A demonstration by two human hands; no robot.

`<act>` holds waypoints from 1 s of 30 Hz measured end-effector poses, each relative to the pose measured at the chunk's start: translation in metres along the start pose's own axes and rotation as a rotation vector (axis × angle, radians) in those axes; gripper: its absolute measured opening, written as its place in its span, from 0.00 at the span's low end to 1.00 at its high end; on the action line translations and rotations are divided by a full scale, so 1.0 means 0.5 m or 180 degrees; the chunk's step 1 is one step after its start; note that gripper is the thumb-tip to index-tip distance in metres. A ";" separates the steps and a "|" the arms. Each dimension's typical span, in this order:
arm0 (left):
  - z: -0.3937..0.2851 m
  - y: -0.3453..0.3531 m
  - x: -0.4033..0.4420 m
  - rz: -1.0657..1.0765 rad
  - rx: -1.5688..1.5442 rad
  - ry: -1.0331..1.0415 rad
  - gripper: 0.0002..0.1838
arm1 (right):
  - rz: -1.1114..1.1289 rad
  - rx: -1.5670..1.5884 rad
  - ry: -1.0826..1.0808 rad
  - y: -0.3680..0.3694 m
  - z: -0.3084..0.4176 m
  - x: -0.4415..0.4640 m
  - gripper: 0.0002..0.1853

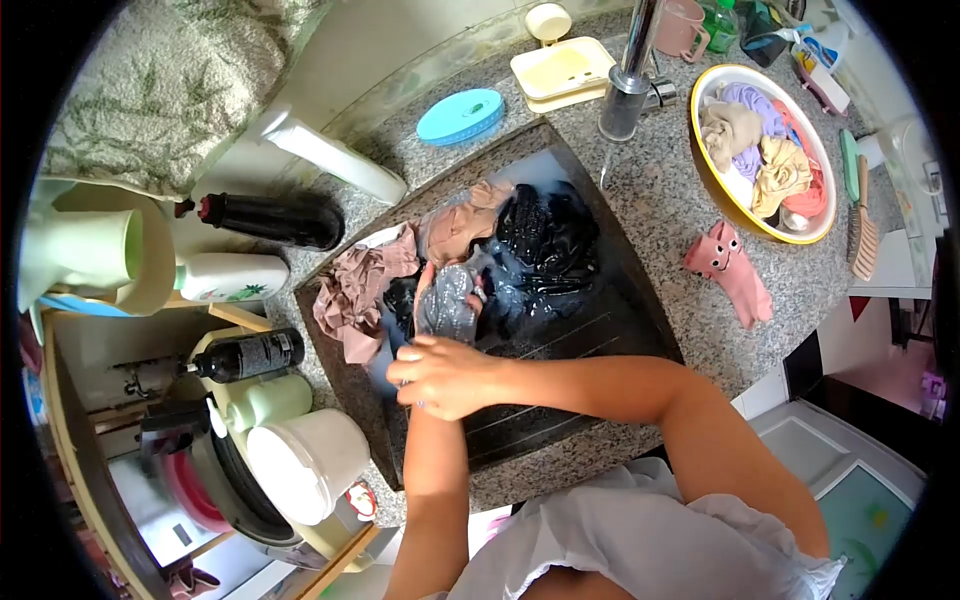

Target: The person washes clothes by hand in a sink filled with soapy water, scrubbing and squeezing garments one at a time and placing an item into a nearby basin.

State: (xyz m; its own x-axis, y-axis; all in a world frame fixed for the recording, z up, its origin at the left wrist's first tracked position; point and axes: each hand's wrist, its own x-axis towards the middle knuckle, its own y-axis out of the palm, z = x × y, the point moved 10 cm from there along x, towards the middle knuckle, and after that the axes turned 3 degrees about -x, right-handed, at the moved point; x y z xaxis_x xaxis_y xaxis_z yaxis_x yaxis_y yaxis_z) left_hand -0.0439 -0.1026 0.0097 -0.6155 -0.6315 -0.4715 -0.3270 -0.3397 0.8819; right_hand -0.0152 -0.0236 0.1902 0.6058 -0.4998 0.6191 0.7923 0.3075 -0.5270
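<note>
My left hand [447,305] is over the stone sink [560,400], with a wet grey cloth [450,303] covering most of it. Some fingertips show at the cloth's edges, apparently curled round it. My right hand [440,376] crosses over my left wrist, just below the cloth, its fingers bent inward; what they pinch is hidden. Around the left hand lie crumpled dusty-pink fabric [365,290], a tan piece [465,225] and soaked black fabric [550,235] in cloudy water.
Right of the sink, a pink sock [730,275] with a face lies near a yellow-rimmed basin [705,170] of clothes. Behind are the faucet [625,110], a yellow soap dish [562,72] and a blue brush [460,117]. Bottles [270,220] and a white bucket [310,465] line the left.
</note>
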 end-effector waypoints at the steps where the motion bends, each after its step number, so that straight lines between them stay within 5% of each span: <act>1: -0.020 -0.023 -0.012 -0.0062 0.0168 0.0521 0.23 | -0.0225 -0.0133 0.0100 -0.004 -0.029 -0.010 0.09; 4: -0.023 -0.052 -0.022 -0.0328 0.0437 0.1112 0.20 | -0.0962 -0.0945 0.0306 -0.057 -0.145 -0.046 0.10; 8: -0.016 -0.054 -0.039 -0.1030 0.0992 0.1523 0.14 | -0.1091 -0.0894 0.1482 -0.126 -0.283 -0.105 0.09; 11: -0.010 -0.049 -0.073 -0.1318 0.0963 0.1406 0.12 | -0.1069 -0.1496 0.1453 -0.163 -0.324 -0.145 0.07; 13: -0.048 -0.048 -0.108 -0.1618 0.1856 0.1705 0.11 | -0.0827 -0.1729 0.1424 -0.182 -0.320 -0.153 0.07; 14: -0.067 -0.041 -0.126 -0.1871 0.2579 0.1884 0.21 | -0.0556 -0.1776 0.1466 -0.181 -0.319 -0.155 0.08; 16: -0.096 0.012 -0.165 -0.2636 0.6070 0.3388 0.34 | -0.0252 -0.1818 0.1490 -0.165 -0.316 -0.168 0.10; 18: -0.041 0.061 -0.131 -0.2572 0.7224 0.2938 0.41 | 0.0307 -0.1878 0.0866 -0.091 -0.298 -0.181 0.13; 21: -0.019 -0.018 -0.059 -0.2520 0.8052 0.2196 0.43 | 0.0523 -0.1969 0.1034 -0.037 -0.331 -0.227 0.13; 22: -0.028 -0.018 -0.054 -0.2550 0.8005 0.2251 0.43 | 0.0500 -0.2127 0.1127 -0.033 -0.351 -0.240 0.14; 24: -0.046 -0.089 -0.019 -0.2480 0.7479 0.0558 0.42 | 0.0747 -0.2102 0.1384 -0.021 -0.401 -0.247 0.17; 26: -0.063 -0.110 0.002 -0.2061 0.7494 -0.0005 0.42 | 0.1700 -0.2038 0.2184 0.002 -0.467 -0.246 0.16; 28: -0.096 -0.122 0.010 -0.1401 0.6840 0.0405 0.40 | 0.1933 -0.1984 0.2102 -0.008 -0.464 -0.186 0.14; 30: -0.119 -0.067 -0.023 -0.0766 0.4601 0.1439 0.32 | 0.2215 -0.1552 0.1783 -0.042 -0.382 -0.084 0.14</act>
State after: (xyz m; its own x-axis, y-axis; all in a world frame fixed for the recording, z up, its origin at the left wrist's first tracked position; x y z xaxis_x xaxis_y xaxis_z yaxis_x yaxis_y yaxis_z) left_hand 0.0168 -0.1254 -0.0142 -0.2723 -0.9059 -0.3244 -0.9443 0.3164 -0.0910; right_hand -0.0710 -0.1639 0.0639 0.7006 -0.6817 -0.2111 0.0852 0.3737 -0.9236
